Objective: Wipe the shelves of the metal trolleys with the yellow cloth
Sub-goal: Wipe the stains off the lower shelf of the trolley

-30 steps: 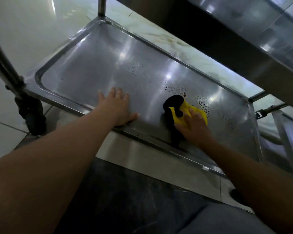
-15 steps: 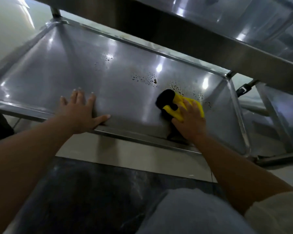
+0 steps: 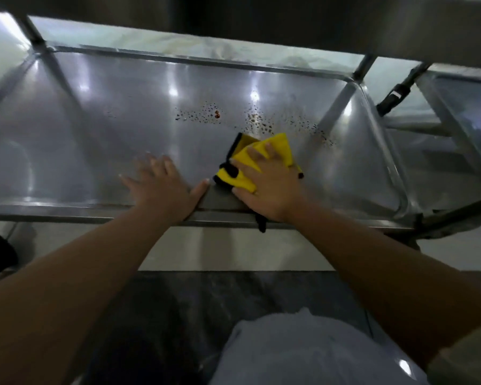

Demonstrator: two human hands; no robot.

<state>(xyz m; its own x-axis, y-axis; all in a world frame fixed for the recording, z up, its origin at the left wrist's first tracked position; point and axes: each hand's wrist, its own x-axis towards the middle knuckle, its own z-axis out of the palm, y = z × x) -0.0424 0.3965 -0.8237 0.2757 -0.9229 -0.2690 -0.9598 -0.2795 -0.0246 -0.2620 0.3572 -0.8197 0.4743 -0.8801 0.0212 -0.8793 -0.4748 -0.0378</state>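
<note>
Both hands have drawn together on the shelf [image 3: 122, 129]: left hand [image 3: 161, 187] flat, fingers spread, right hand [image 3: 267, 187] pressing the cloth [image 3: 278, 147] (droplets [image 3: 203, 116] just beyond).

**Yellow on grey steel**

The cloth [image 3: 272, 151] was bright yellow with a black trim along its edges. The trolley shelf [image 3: 122, 129] was silvery grey metal, streaked with white glints of light. A scatter of dark droplets [image 3: 261, 123] speckled it, with one or two reddish spots [image 3: 217, 115] among them. The floor [image 3: 233, 248] below showed pale, cream-white tile, then a dark, marbled slab [image 3: 247, 295] nearer the person.
</note>
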